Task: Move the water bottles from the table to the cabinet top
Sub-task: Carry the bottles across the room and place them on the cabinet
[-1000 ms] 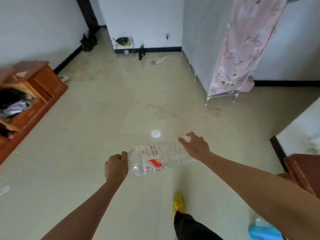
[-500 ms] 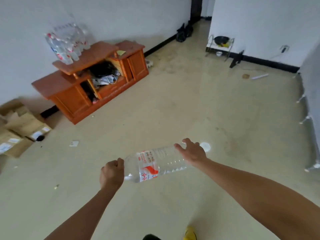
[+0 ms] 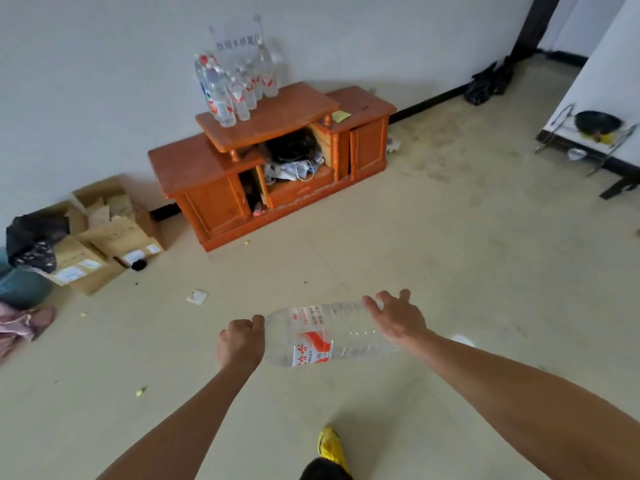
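- Right now I have 1 large water bottle (image 3: 329, 336) carried on its side above the floor (image 3: 450, 271), with both arms stretched out ahead of me.
- My left hand (image 3: 242, 342) is curled tight around the neck end, so the cap is hidden inside that fist.
- My right hand (image 3: 398, 318) is spread wide, fingers fanned over the base end, pressing on it more than wrapping it.
- So the bottle's long axis runs left to right between my hands, neck to the left and base to the right, roughly level with the base end a touch higher.
- The cabinet (image 3: 273, 161) stands well apart from me, ahead and to the left against the wall (image 3: 104, 81).
- On its raised top shelf (image 3: 277, 114) a cluster of bottles (image 3: 239, 84) stands upright at the back left, which leaves bare wood toward the front and right.
- I judge that the carry is about midway: the bottle is off the table and not yet set down.
- What the next move turns on is that the goal lies up and left of my hands, so my left hand, at the neck, is the nearer one.
- To stand the bottle there I would need to swing the neck up and the base down before it lands.
- Cardboard boxes (image 3: 104, 237) lie on the floor left of the cabinet, outside my line.
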A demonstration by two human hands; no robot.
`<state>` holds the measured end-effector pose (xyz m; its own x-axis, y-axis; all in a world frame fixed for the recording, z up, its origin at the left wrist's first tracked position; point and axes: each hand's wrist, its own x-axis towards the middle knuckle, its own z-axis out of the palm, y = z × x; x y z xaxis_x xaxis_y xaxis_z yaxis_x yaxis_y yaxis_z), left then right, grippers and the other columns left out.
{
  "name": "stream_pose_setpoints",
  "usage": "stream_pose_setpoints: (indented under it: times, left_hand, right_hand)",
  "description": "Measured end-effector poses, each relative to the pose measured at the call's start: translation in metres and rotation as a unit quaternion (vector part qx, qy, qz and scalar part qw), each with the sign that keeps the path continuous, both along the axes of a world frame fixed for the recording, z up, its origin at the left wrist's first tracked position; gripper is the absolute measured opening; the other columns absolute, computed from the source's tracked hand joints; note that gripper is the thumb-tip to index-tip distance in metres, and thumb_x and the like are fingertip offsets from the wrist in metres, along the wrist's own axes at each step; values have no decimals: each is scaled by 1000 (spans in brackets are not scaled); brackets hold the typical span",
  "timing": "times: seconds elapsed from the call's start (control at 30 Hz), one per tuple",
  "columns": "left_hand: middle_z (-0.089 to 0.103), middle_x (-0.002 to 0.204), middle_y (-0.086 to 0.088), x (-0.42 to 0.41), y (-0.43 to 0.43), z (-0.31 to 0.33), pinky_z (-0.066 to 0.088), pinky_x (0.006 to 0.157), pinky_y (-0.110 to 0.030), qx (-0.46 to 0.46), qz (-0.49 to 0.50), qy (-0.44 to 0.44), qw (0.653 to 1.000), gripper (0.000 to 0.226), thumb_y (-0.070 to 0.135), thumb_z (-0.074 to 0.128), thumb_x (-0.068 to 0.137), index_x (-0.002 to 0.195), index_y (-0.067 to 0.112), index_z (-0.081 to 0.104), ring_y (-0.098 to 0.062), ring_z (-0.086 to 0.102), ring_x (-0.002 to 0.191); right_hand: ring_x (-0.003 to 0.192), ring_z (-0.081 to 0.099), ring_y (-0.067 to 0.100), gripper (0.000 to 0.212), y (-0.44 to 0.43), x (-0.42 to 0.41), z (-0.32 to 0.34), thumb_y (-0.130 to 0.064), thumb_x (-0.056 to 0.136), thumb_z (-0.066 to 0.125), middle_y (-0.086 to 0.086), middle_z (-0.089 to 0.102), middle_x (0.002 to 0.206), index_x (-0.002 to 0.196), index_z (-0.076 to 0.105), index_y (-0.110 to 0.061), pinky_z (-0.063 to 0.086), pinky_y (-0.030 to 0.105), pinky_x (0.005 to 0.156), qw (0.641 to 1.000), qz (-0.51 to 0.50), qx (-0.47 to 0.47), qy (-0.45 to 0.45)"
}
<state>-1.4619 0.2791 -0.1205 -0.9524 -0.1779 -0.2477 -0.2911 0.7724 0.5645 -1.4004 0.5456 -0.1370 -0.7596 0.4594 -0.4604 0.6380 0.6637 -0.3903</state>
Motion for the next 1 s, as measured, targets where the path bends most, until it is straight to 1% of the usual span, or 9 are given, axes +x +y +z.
stream_pose_setpoints:
  times: [0.1,0.17,0.3,0.4,0.5,0.6,0.73,0.83,1.0]
  left_hand:
    - [47,56,-13,-80,23,13,36,56,-34,2,-6,-13,1000,46,31,43,89,49,9,43,-34,49,61]
    - [48,56,-11,-135,41,21,37,56,-33,13,-9,-16,1000,47,32,43,89,48,10,43,-33,49,60]
    - [53,61,-12,-245,80,21,37,56,-31,9,17,-21,1000,45,34,44,88,52,9,52,-33,53,63]
    - [51,60,-9,-322,112,17,35,55,-29,15,29,-23,999,45,34,44,90,52,10,50,-29,50,59]
    - [51,61,-8,-406,149,15,41,60,-32,27,54,-23,998,44,32,44,93,56,11,50,-26,50,59]
    - [49,65,-3,-473,179,34,46,68,-38,47,57,0,997,36,31,44,97,62,21,44,-26,51,64]
    - [58,71,-5,-564,192,42,53,75,-41,56,102,7,993,38,41,45,94,67,17,59,-30,58,70]
    - [63,73,-9,-629,195,39,55,75,-44,59,126,-1,990,42,45,42,87,69,14,63,-31,61,71]
    - [66,70,-9,-771,201,20,54,67,-38,27,148,-21,988,46,50,41,82,66,13,64,-27,60,62]
  right_hand:
    - [122,46,42,68,25,-68,19,-76,86,31,10,26,146,142,39,-36,36,42,105,999,34,11,12]
    - [129,39,41,80,47,-118,29,-86,76,35,5,22,151,142,35,-41,35,44,108,998,56,-9,13]
    - [133,38,34,106,94,-229,32,-97,50,46,0,27,149,142,32,-45,36,45,108,994,101,-30,12]
    - [132,40,30,117,128,-313,23,-97,41,53,-2,30,146,142,34,-43,38,43,108,991,123,-44,25]
    - [132,41,29,119,167,-409,16,-97,39,53,-2,31,146,143,35,-41,39,42,107,988,140,-55,33]
    - [131,42,28,120,193,-489,24,-97,40,53,0,32,146,143,35,-39,41,42,106,983,166,-64,36]
    - [133,40,28,121,215,-605,46,-98,40,52,0,30,148,144,35,-39,39,43,107,976,209,-49,48]
    - [137,36,28,120,223,-681,49,-99,42,51,-1,26,152,144,34,-40,37,45,109,969,237,-42,52]
    - [137,36,27,112,228,-820,28,-99,50,46,3,29,152,144,35,-38,36,48,108,968,239,-56,55]
